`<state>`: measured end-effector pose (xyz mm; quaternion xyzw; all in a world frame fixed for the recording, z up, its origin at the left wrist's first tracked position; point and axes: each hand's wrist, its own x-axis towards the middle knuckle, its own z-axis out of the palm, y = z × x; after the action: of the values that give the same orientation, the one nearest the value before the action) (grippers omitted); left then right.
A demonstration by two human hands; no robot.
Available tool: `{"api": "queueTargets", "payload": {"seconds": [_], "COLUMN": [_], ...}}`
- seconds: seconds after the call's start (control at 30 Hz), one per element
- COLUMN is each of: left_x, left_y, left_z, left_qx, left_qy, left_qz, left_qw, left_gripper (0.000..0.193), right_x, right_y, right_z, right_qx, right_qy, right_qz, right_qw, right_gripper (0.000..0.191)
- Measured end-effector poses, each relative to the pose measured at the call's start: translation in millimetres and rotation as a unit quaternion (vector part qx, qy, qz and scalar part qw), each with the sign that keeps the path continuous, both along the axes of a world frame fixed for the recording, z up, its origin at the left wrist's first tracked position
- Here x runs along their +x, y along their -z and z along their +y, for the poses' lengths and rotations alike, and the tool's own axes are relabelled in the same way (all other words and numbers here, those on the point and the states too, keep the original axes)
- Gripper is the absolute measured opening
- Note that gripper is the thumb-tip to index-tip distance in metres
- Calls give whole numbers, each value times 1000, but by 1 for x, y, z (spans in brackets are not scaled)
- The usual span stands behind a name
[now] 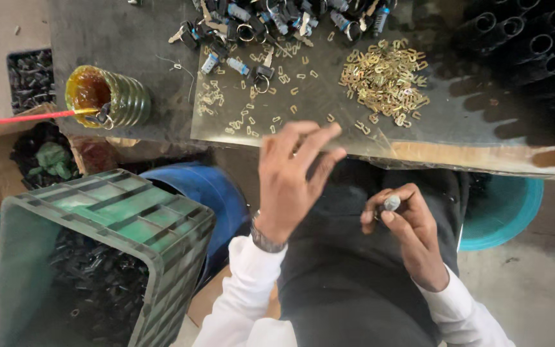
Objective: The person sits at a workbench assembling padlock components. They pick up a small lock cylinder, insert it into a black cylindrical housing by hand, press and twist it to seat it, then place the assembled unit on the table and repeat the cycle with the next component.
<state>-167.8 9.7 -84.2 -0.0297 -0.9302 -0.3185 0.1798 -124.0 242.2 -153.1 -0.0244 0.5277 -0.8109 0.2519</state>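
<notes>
Small clips may scatter off the table edge.
Left hand (290, 180), fingers spread and empty, reaches to loose brass clips (385, 80) at centre; right hand (406, 228) pinches a small metal cylinder (392, 202).

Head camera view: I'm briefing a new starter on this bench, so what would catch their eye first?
The heap of small brass clips on the worktop, upper right of centre, stands out. At the left edge lies a green jar on its side with amber stuff inside. Below, the left hand reaches toward scattered clips while the right hand holds a small silver cylinder.
</notes>
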Motion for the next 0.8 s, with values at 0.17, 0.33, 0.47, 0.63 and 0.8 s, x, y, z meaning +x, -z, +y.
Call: {"api": "queueTargets", "payload": {"seconds": [0.17, 0.33, 0.47, 0.63, 0.8], "left_x": [-10, 7, 19, 42, 53], "left_y": [20, 32, 33, 22, 14], "left_z": [-8, -12, 2, 26, 33], "left_qx": [-97, -99, 5, 393, 493], "left_qy": [27, 42, 20, 11, 24], "left_qz": [24, 49, 91, -37, -166], "left_qw": [995, 993, 996, 919, 853], "left_gripper": [49, 29, 17, 12, 14], "right_x": [-8, -9, -5, -3, 1], "right_y": [-5, -13, -9, -2, -1], "right_z": [4, 3, 5, 7, 4], "right_qx": [87, -25, 3, -114, -60], "right_qy": [54, 45, 42, 21, 54], "right_qz": [1, -9, 1, -34, -137], "right_qw": [995, 999, 999, 993, 987], "right_gripper": [33, 25, 24, 20, 17]}}
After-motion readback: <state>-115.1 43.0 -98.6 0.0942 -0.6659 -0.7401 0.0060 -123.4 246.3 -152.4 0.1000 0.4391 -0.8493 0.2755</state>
